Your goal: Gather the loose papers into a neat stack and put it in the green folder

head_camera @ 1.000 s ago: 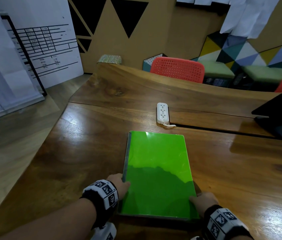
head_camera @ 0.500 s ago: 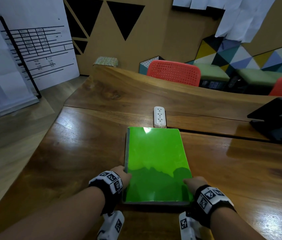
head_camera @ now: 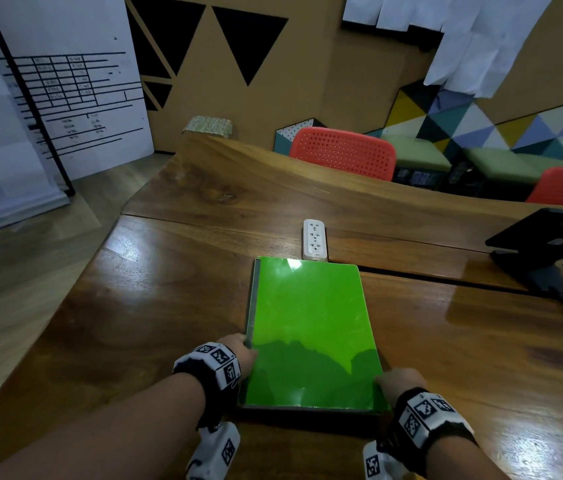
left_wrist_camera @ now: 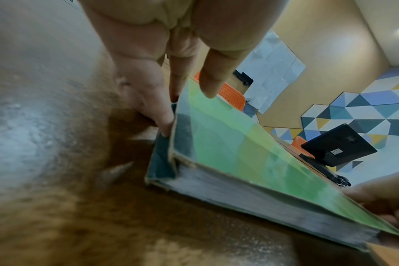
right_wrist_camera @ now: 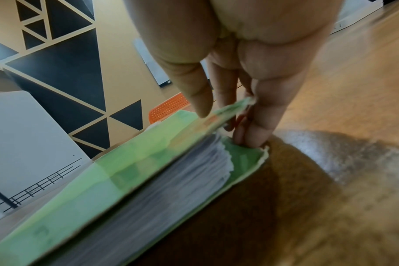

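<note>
Your green folder point(head_camera: 311, 327) lies closed and flat on the wooden table point(head_camera: 155, 306), straight ahead of you at 12 o'clock, its dark spine along the left edge. The stack of papers point(right_wrist_camera: 182, 180) is inside it, its white edges showing between the covers at the near end; the sheets look roughly squared, though the wrist views are blurred.

Your left hand point(head_camera: 240, 355) sits at about 9 o'clock of the folder's near part, thumb on the green cover and fingers point(left_wrist_camera: 153, 100) extended down against the spine, so it lightly grips that edge. Your right hand point(head_camera: 399, 382) is at the near right corner, around 4 o'clock, thumb on the top cover and fingers point(right_wrist_camera: 262, 117) reaching down to the lower cover beside the paper edges, pinching that side.

A white power strip point(head_camera: 314, 239) lies just beyond the folder's far edge at 12 o'clock. A black device point(head_camera: 546, 237) stands well apart at 2 o'clock
</note>
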